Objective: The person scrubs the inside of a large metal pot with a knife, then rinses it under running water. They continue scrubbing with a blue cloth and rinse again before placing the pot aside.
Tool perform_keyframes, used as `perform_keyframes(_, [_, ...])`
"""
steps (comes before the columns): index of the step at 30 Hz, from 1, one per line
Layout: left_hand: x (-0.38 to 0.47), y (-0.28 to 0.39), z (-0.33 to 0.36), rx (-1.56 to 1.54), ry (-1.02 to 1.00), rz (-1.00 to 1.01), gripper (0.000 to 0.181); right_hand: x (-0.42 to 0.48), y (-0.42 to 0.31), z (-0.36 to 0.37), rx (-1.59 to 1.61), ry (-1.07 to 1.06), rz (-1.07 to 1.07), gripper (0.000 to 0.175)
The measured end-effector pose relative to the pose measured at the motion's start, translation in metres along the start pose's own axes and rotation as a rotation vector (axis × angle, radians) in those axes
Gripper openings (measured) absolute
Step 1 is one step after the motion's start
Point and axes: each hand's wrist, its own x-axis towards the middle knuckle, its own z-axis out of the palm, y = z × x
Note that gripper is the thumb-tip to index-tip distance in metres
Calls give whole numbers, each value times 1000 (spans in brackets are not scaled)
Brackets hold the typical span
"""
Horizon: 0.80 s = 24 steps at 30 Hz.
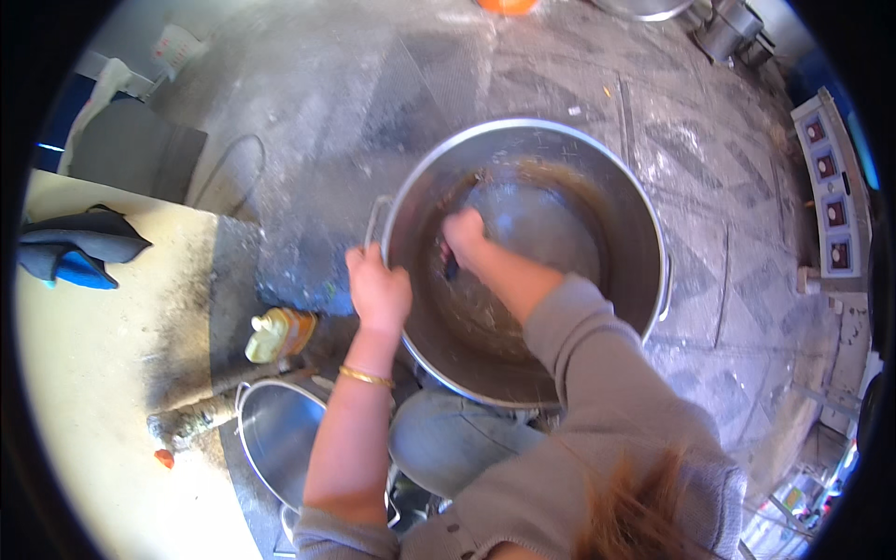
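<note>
A large metal stockpot (528,385) stands before me, its inner wall coated with brownish residue and a little murky liquid at its bottom. My left hand (379,287) is closed around the loop handle (378,210) on the pot's left side. Inside the pot, my right hand (463,234) is slightly blurred and closed on a dark object (452,267), low by the left inner wall; what the object is cannot be made out. Beside my left forearm stands a smaller metal pot (280,434) with wire handles, partly hidden by that arm.
A yellow plastic bottle (281,334) with a pale cap stands left of the stockpot, near a pipe (192,422) along the wall. A thin cable or hose (262,161) lies on the tiled floor (700,210). An orange container (507,5) and metal vessels are at the top.
</note>
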Motion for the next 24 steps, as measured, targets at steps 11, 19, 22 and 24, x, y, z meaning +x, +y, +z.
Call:
perform_keyframes(11, [3, -5, 2, -50, 19, -23, 29, -5, 68, 18, -463, 53, -112, 18])
perform_keyframes(19, [2, -4, 2, -90, 96, -17, 25, -2, 44, -2, -371, 110, -79, 14])
perform_keyframes(22, [1, -6, 2, -62, 39, -27, 26, 20, 50, 2, -388, 100, -2, 22])
perform_keyframes(24, [3, -7, 2, -80, 63, 4, 27, 31, 73, 15, -339, 153, -183, 26])
